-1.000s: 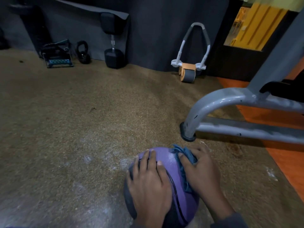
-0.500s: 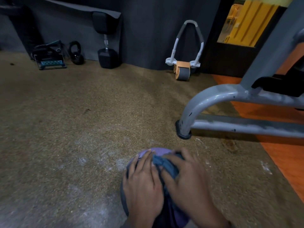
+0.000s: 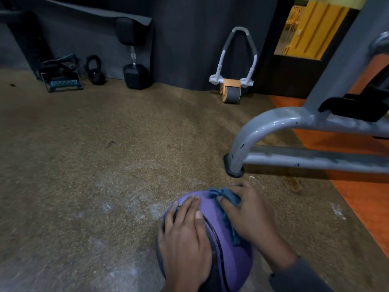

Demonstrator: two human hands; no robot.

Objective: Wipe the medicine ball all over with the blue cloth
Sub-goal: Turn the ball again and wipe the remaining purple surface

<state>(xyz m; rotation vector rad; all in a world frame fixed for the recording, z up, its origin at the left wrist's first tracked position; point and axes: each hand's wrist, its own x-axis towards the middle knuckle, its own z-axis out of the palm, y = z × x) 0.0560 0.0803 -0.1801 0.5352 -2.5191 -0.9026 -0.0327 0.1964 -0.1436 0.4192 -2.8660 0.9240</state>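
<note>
— What changes? 
— My right hand (image 3: 251,216), pressing the crumpled blue cloth (image 3: 226,197), slides back to the round purple rubber medicine ball's (image 3: 231,256) far right on the floor.
— And the left hand (image 3: 185,239)?
— Flat, fingers straight, steadying its top; underside unwiped.

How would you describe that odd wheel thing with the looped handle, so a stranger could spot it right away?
Look along the dark wall at the far edge of the brown floor. To the right of the black dumbbell standing on end, a roller leans against the wall. It alone has an orange and grey wheel under a white and grey looped handle; its neighbours are all dark.
</note>
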